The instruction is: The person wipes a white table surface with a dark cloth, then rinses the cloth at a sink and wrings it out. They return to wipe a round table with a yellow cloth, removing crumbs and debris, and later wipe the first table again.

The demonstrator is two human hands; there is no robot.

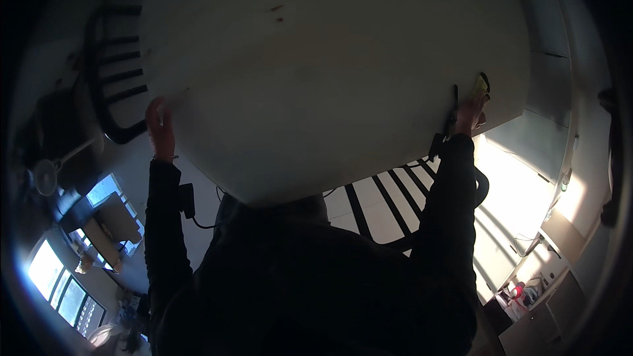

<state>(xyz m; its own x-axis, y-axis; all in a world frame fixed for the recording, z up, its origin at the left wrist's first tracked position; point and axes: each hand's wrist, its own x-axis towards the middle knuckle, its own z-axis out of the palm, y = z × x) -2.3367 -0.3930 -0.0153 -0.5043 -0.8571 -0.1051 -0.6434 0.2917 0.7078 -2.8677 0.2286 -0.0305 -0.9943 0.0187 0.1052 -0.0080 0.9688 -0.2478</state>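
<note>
A broad pale tabletop (316, 109) with a few small reddish-brown marks (278, 13) spreads before me in dim light. My left hand (160, 126) is at the table's left edge, fingers slightly apart and nothing seen in them; I cannot tell whether it presses on the edge. Over the right side of the top, my right hand (469, 114) holds a small yellow and black item (481, 84), too dark and partly covered to name. Beside that hand a thin black piece (455, 96) sticks up near the wrist.
Black slatted chair backs stand at the left (118, 74) and at the near right (385, 202). Small black boxes with cables hang by my left forearm (187, 200) and right wrist (436, 146). Pale cabinets (549, 79) line the right, above a sunlit floor (514, 173).
</note>
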